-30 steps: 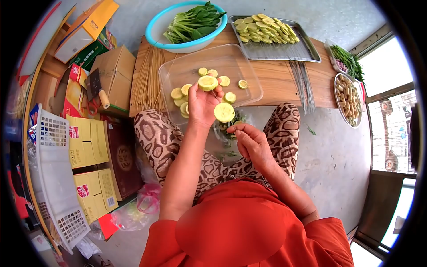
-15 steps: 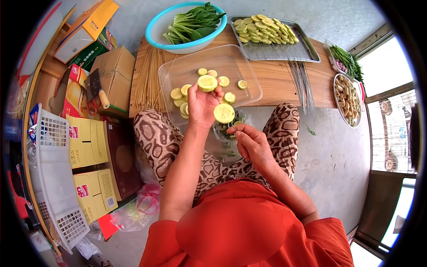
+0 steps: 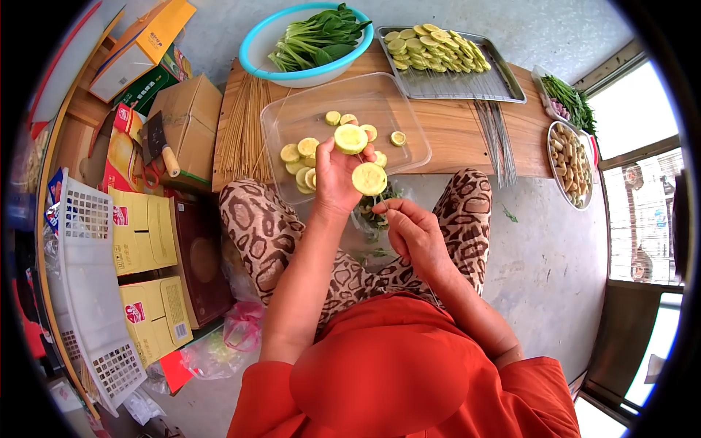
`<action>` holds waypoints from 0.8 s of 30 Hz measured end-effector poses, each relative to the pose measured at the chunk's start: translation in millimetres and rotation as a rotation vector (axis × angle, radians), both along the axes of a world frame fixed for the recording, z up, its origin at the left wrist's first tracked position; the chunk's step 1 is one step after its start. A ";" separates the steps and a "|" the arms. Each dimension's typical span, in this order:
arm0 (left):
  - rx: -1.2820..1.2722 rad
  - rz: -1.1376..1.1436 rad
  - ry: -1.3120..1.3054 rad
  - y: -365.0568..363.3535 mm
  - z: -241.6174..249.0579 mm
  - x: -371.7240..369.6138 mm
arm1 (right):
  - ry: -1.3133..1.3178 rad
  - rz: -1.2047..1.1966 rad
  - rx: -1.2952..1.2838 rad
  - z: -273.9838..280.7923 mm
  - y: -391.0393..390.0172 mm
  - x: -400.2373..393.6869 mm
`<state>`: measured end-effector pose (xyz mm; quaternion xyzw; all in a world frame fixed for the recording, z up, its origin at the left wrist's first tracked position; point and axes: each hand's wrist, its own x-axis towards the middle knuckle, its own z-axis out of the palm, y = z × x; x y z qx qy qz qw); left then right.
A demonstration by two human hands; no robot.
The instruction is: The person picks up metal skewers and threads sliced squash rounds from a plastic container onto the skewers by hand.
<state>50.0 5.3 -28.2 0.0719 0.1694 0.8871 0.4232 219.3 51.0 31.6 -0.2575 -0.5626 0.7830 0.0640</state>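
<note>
Pinched in my left hand (image 3: 337, 179) is a pale round zucchini slice (image 3: 350, 139), held over the near part of a clear plastic tray (image 3: 292, 109). Just below it, a second zucchini slice (image 3: 369, 179) sits on the upper end of a thin metal skewer (image 3: 384, 204). My right hand (image 3: 415, 232) is closed around that skewer, above my lap. More zucchini pieces (image 3: 290, 153) lie loose in the tray beyond my left hand. Whether the skewer tip touches the upper slice is hidden.
Bamboo sticks (image 3: 244, 131) lie left of the tray, metal skewers (image 3: 496, 142) to its right. Behind are a basin (image 3: 252, 62) of greens and a metal tray (image 3: 511, 87) of skewered slices. A cleaver (image 3: 155, 135) stands by the boxes (image 3: 186, 120) at left.
My left hand and its slice have shifted slightly right. The skewered slice has risen a little, and the two slices overlap less sideways gap than before. My right hand has barely moved.
</note>
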 end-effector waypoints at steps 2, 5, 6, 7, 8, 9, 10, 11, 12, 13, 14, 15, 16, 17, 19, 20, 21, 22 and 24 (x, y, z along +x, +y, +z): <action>0.002 -0.013 -0.013 1.1 1.3 1.5 | 0.005 -0.003 0.006 0.1 1.0 -0.5; -0.009 -0.005 -0.034 2.8 2.3 2.5 | 0.011 0.001 0.005 -0.3 2.1 -1.2; -0.018 -0.014 -0.035 3.0 3.0 3.9 | 0.015 -0.006 -0.011 -0.1 2.0 -1.9; -0.028 -0.024 -0.035 3.3 3.5 5.6 | 0.019 -0.014 -0.028 -0.1 2.1 -2.6; -0.028 -0.023 -0.036 4.4 3.8 8.5 | 0.019 -0.014 -0.028 -0.9 2.3 -3.5; -0.063 -0.006 -0.058 5.9 5.1 12.2 | 0.019 -0.021 -0.018 -2.5 2.8 -4.7; -0.099 0.011 -0.080 6.5 5.9 14.0 | 0.018 -0.028 -0.008 -3.7 3.0 -5.6; -0.099 0.010 -0.081 6.7 4.8 13.7 | 0.018 -0.028 -0.008 -4.0 3.1 -6.5; -0.084 0.009 -0.032 7.1 4.3 13.2 | 0.017 -0.031 -0.001 -4.2 3.1 -7.2; -0.070 0.007 0.016 7.5 3.9 12.9 | 0.016 -0.034 0.005 -4.5 3.2 -7.6; -0.069 0.007 0.017 8.0 3.5 13.0 | 0.016 -0.034 0.006 -5.0 3.7 -7.6; -0.075 0.024 -0.006 8.3 5.9 13.7 | 0.023 -0.030 -0.018 -6.0 4.1 -7.5; -0.082 0.039 -0.028 8.3 7.3 14.3 | 0.030 -0.026 -0.042 -7.2 4.3 -7.4; -0.082 0.039 -0.028 7.5 5.7 14.4 | 0.030 -0.026 -0.041 -9.2 3.2 -6.4; -0.123 0.039 -0.087 6.1 0.4 13.8 | 0.010 0.016 0.050 -13.0 -1.1 -1.6; -0.122 0.041 -0.088 6.4 -2.4 13.0 | -0.023 0.036 0.097 -13.4 -1.9 1.6; -0.120 0.058 -0.111 6.2 -3.1 12.1 | -0.023 0.040 0.097 -14.7 -3.4 3.7; -0.119 0.074 -0.135 5.4 -4.0 11.6 | -0.050 0.031 0.150 -16.8 -5.3 5.6; -0.119 0.070 -0.145 4.9 -5.1 12.2 | -0.076 0.019 0.203 -23.0 -5.9 9.0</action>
